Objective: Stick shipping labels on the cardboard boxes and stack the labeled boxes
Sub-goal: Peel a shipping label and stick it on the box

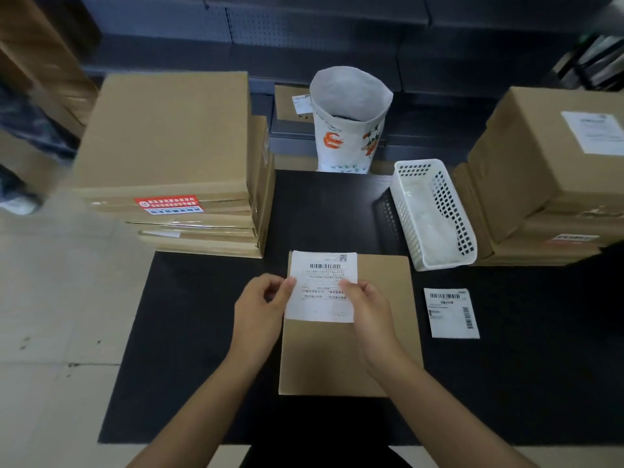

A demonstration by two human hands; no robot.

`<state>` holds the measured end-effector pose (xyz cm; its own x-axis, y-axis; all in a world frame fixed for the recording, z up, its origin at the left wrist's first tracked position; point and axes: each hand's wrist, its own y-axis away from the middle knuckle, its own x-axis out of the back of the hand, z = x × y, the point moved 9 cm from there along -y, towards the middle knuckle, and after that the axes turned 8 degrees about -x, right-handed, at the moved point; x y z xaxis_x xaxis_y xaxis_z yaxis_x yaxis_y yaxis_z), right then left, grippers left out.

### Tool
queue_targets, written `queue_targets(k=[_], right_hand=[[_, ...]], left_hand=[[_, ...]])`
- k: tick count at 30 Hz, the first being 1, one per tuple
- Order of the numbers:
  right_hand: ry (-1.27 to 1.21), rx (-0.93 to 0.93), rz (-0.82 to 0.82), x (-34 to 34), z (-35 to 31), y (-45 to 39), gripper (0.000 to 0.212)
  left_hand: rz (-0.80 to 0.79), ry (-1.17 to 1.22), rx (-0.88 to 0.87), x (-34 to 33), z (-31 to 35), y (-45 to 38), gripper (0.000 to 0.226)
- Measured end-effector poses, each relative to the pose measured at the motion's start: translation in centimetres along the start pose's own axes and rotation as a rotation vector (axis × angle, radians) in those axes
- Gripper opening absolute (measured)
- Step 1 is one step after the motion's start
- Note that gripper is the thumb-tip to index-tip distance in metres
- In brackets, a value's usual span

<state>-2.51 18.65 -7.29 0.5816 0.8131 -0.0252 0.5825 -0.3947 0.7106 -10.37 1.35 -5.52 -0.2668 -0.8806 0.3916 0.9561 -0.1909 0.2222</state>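
- My left hand (261, 310) and right hand (366, 307) each pinch the shipping label (322, 287) — both grips closed on its side edges.
- Held above the cardboard box (347, 352), it may land crooked or wrinkle if one side drops first.

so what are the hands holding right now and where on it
Both hold the shipping label over the flat box: left hand pinches its left edge, right hand its right edge.

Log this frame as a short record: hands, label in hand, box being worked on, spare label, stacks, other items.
left hand: pinches label's left edge
right hand: pinches label's right edge
held label: over the box's far left corner
flat box: on black mat, in front of person
spare label: on mat, right of box
left stack: no shipping label visible on top
right stack: top box labeled
white basket: beside right stack
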Motion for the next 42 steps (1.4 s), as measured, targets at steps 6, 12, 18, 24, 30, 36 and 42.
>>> queue_targets(k=[6,12,18,24,30,36,42], right_hand=[[0.351,0.112,0.208,4.1,0.5,-1.6,0.020],[0.887,0.358,0.360,6.6,0.5,-2.9,0.026],[1.021,0.457,0.384,6.9,1.0,-4.4,0.029],[1.059,0.521,0.385,6.8,1.1,-4.5,0.031],[1.072,0.626,0.505,7.1,0.3,-3.6,0.023],[1.270,0.920,0.155,1.4,2.0,-2.4,0.055],[1.570,0.819,0.078,1.5,5.3,-4.6,0.060]], left_hand=[[-0.003,-0.160,-0.034,-3.2,-1.1,0.3,0.017],[0.039,-0.464,-0.227,-6.3,-1.8,0.7,0.018],[0.049,-0.622,-0.276,-8.2,-3.0,0.5,0.020],[0.072,-0.772,-0.386,-8.9,-2.9,0.8,0.021],[0.141,-0.834,-0.418,-8.5,-1.9,1.1,0.024],[-0.191,-0.811,-0.712,-13.5,1.2,2.7,0.046],[-0.483,-0.933,-0.692,-14.9,-3.6,2.8,0.067]])
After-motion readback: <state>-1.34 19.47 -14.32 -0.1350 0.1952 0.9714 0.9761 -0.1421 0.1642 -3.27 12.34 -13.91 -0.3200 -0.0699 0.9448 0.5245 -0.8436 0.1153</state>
